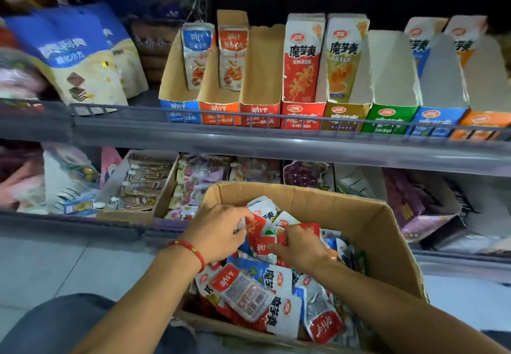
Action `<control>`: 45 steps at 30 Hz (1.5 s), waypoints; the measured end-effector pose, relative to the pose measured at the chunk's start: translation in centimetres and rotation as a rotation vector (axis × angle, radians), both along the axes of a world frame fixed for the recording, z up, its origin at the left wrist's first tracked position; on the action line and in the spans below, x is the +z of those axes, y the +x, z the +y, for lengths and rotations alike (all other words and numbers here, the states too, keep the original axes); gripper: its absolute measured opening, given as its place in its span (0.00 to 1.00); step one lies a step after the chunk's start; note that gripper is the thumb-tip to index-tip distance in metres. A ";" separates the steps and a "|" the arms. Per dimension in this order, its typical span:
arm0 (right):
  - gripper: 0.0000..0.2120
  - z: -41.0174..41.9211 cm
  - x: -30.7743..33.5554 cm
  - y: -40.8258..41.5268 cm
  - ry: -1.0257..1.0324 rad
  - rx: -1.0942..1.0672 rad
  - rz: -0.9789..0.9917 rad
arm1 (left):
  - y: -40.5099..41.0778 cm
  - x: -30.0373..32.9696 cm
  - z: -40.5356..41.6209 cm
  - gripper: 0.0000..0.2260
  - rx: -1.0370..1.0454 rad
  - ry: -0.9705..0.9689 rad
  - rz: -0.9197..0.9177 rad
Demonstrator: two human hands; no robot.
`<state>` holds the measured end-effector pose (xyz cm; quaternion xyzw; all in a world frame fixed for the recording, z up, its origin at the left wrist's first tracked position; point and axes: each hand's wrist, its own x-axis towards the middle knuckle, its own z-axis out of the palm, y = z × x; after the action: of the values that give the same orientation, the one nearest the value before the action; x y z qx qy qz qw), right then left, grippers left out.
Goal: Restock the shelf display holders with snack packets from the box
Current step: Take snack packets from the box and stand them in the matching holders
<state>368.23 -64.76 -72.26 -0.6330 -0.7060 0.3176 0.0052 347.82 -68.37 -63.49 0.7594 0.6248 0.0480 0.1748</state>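
At the lower middle of the frame, in the box, both the left hand and right hand pinched red packets, best gathered facing one way for the empty red holder above.

Both hands down in an open cardboard box heaped with snack packets. Left hand, red string bracelet at the wrist, curled on a red-and-white packet; right hand pinching another red packet just beside it. Above, on the upper shelf, a row of cut-open display holders: blue and orange ones each with a packet upright, red and olive ones fuller, several showing only bare cardboard. Left of these, large blue-and-cream bags. Lower shelf crowded with assorted goods, blurred.
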 end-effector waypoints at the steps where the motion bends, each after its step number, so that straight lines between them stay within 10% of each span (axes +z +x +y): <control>1: 0.20 0.0 0.1 -0.2 -0.021 -0.015 0.030 | -0.2 0.1 -0.1 0.14 0.008 -0.012 -0.022; 8: 0.14 0.1 5.9 1.2 0.044 -0.096 0.298 | -1.7 0.2 -0.3 0.15 0.111 -0.068 -0.216; 13: 0.06 -0.7 10.9 2.8 -0.099 -0.342 0.781 | 0.5 1.6 -1.3 0.37 0.209 -0.177 -0.513; 19: 0.11 -2.0 12.2 2.5 -0.256 -0.401 1.092 | 3.1 2.4 -2.3 0.16 0.390 -0.426 -1.246; 34: 0.10 -2.9 11.7 2.6 0.190 -0.302 0.742 | 4.3 2.3 -2.5 0.12 0.553 -0.339 -1.357; 41: 0.28 -4.0 10.9 2.1 -0.038 -0.177 0.597 | 4.5 3.0 -2.8 0.12 0.635 -0.217 -1.377; 45: 0.21 -3.6 11.2 3.1 -0.159 -0.198 0.645 | 3.9 3.2 -2.7 0.13 0.642 -0.145 -1.363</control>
<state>371.29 -68.33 -61.02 -0.5640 -0.5761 0.5532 0.2097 351.68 -71.11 -60.33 0.3290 0.5705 0.5144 0.5493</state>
